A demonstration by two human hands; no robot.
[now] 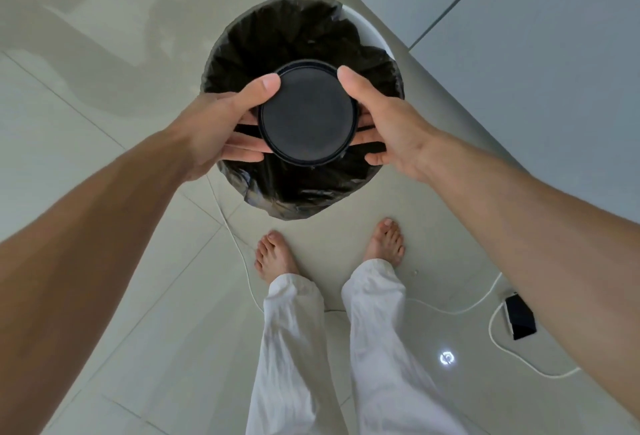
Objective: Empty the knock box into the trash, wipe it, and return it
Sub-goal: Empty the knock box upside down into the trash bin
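the tiled floor (104, 122) fills most of the view, with the person's bare feet planted just short of the trash bin (367, 27); the bin is white and round, lined with a black bag (277, 39) whose crumpled edge folds over the rim; directly above its mouth hangs the knock box (307, 115), turned upside down so that its flat round base faces the camera.

the left hand (221, 122) clasps the box's left side, thumb on the edge of the base and fingers curled under; the right hand (388, 126) mirrors it on the right side; both are closed on the box, neither slack.

this looks like the emptying step; to do it well, keep the box centred over the bag and low toward the opening, so grounds fall inside and not on the tiles; a firm shake or a tap on the base should loosen packed pucks; keep both grips snug so the box does not slip in.

the box itself is dark, matte and round, with a slightly raised ring around the base; whether anything is dropping out cannot be told, since its open side faces away.
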